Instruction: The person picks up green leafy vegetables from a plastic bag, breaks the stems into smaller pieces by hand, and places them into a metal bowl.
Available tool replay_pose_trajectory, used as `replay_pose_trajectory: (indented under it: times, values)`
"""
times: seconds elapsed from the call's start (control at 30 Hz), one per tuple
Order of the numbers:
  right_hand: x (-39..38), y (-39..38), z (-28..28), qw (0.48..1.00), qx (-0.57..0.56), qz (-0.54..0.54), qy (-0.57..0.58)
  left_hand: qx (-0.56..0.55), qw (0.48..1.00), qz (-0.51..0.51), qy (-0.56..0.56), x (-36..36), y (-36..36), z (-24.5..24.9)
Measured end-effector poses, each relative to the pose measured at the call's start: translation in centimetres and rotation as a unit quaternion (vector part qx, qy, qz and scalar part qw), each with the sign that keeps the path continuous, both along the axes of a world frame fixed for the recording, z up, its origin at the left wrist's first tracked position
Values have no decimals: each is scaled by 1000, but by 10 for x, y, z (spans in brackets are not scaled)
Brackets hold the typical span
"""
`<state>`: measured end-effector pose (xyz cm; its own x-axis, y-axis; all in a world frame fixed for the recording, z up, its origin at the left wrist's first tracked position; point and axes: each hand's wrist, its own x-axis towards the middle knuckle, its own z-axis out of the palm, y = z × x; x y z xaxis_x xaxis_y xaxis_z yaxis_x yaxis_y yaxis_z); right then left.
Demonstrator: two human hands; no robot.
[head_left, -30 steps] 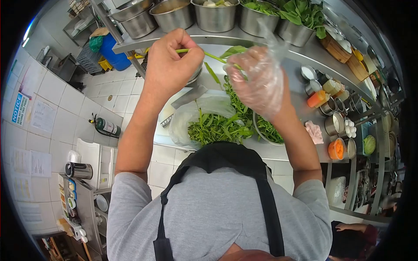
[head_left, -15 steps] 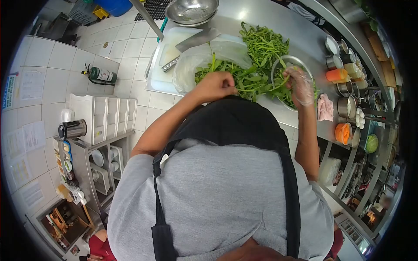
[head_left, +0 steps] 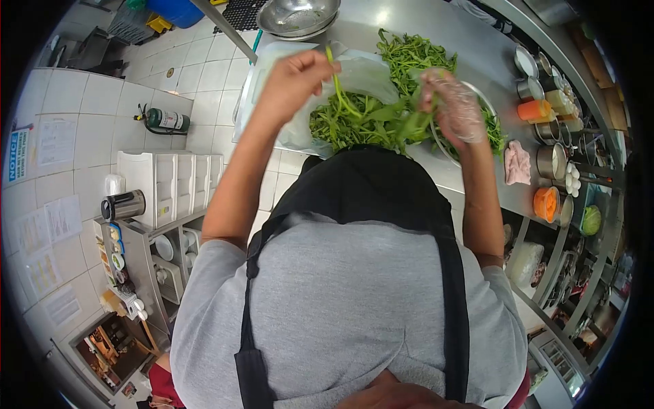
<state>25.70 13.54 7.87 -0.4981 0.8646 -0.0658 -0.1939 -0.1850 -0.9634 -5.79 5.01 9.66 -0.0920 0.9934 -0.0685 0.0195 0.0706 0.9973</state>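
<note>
My left hand point(head_left: 294, 76) is bare and pinches the top of a long green stalk point(head_left: 338, 88), lifted above a pile of leafy greens point(head_left: 354, 123) on a plastic bag point(head_left: 368, 71). My right hand point(head_left: 455, 105), in a clear plastic glove, grips the leafy lower end of the same stalk. It hovers over a metal bowl point(head_left: 485, 95) filled with picked greens. More loose greens point(head_left: 409, 54) lie further back on the steel counter point(head_left: 443, 34).
An empty steel bowl point(head_left: 298, 15) sits at the counter's far end, next to a white cutting board point(head_left: 262, 68). Sauce tins, an orange container point(head_left: 533, 110), a pink cloth point(head_left: 518, 162) and eggs line the right. A green cylinder point(head_left: 163, 120) lies on the tiled floor.
Both hands came down from head height to the greens pile, then rose again: my left hand lifted a fresh stalk and my right hand took hold of its leafy end.
</note>
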Motion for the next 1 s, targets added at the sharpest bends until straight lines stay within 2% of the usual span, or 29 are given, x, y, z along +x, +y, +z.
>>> replay_pose_trajectory:
  times: [0.03,0.07,0.1,0.13,0.27,0.3,0.37,0.4,0.43,0.47,0.53,0.67,0.7,0.73,0.77,0.83,0.87,0.9,0.93,0.97,1.0]
  values:
    - [5,7,11,999,21,-13,-30,2,1000,5,3,-7,1,21]
    - [13,12,17,999,24,-6,-25,28,999,2,-45,-15,2,42]
    - [21,17,22,1000,8,-21,-20,56,994,-2,-90,-22,4,58]
    - [27,23,27,999,-8,-36,-13,62,994,3,-84,-26,6,69]
    - [35,30,53,999,-12,-50,-11,123,982,-14,-143,-35,21,88]
    - [26,20,67,988,70,-111,-76,136,980,-7,-144,-36,25,88]
    - [15,3,90,933,213,-200,-208,146,978,-5,-149,-33,31,85]
    - [7,0,96,932,211,-205,-211,138,983,1,-121,-30,34,84]
    - [-3,-2,101,870,387,-210,-222,131,987,6,-93,-27,38,83]
    - [-12,-5,104,777,549,-207,-228,129,987,-1,-96,-18,41,82]
    - [-28,-14,107,723,574,-166,-346,99,995,-6,-29,6,48,85]
    - [-58,-4,122,707,598,-151,-346,128,987,-95,-35,44,62,91]
    - [-57,-2,129,718,592,-145,-337,184,980,-76,19,55,63,99]
    - [-58,0,130,729,585,-137,-326,179,981,-73,16,57,64,100]
    - [-58,5,123,693,624,-163,-322,183,978,-85,58,58,65,99]
    - [-59,5,119,713,597,-161,-331,184,971,-90,124,63,62,97]
    - [-58,6,119,726,574,-165,-341,182,972,-93,120,68,60,94]
    - [-50,25,92,767,558,-174,-267,219,964,-57,141,76,58,90]
    - [-35,57,60,765,553,-177,-277,255,953,-25,159,85,57,84]
    - [-19,92,28,942,290,-77,-153,239,958,-27,155,87,55,77]
    - [-16,95,30,1000,-9,28,-1,238,959,-35,151,89,52,65]
